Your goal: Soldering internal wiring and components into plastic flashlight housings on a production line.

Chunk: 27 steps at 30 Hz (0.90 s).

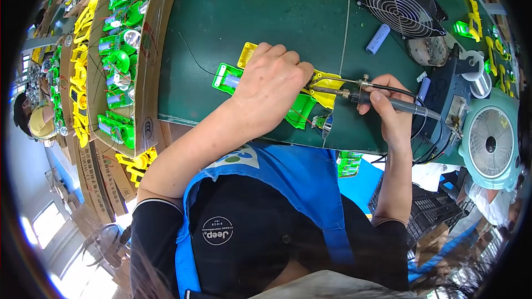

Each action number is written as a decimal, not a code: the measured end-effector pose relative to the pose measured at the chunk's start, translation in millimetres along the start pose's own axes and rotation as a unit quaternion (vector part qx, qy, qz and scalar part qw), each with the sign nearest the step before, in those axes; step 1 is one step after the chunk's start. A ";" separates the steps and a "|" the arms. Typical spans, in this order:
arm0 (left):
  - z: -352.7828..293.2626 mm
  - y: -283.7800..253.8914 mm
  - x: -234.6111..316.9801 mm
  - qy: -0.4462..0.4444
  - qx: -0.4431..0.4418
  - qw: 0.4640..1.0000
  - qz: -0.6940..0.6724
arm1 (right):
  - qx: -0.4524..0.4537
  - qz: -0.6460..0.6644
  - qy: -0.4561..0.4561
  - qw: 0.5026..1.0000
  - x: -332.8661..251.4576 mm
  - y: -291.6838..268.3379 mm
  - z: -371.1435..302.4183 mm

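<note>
On the green bench [216, 19], the person's left hand [270, 80] lies curled over the work, back up; I can't tell what its hidden fingertips pinch. Yellow casing [328, 95] pokes out right of those knuckles, between both hands, and a green shell [300, 113] shows just below the left hand. The right hand [394, 124] pinches a soldering iron [407, 106] between thumb and fingers, its slim front end pointing toward the left one.

Bright; window [47, 223] glaring lower left; edges bent
</note>
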State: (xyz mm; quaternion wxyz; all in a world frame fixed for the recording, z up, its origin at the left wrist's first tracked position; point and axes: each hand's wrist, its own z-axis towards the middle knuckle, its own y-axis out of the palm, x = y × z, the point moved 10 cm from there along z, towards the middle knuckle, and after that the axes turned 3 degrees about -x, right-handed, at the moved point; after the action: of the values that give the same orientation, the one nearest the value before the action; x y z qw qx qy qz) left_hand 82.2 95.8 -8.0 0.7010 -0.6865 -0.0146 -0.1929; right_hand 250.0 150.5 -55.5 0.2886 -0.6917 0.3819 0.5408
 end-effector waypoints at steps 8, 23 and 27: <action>1.3 0.9 -1.0 -0.014 -0.001 1.000 0.008 | -0.022 -0.023 -0.007 0.999 -4.7 2.8 3.9; -0.5 -0.7 1.8 -0.021 0.005 0.999 0.041 | 0.099 0.001 -0.240 0.966 -16.9 19.0 -41.3; 1.8 -0.4 1.8 -0.026 -0.003 0.999 0.042 | 0.074 -0.016 -0.265 0.961 -10.1 54.2 -28.8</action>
State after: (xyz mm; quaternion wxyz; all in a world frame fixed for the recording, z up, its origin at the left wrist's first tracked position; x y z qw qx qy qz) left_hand 84.2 97.1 -6.9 0.7061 -0.6931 -0.0033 -0.1454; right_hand 218.5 100.0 -37.8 0.4381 -0.5065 0.3196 0.6704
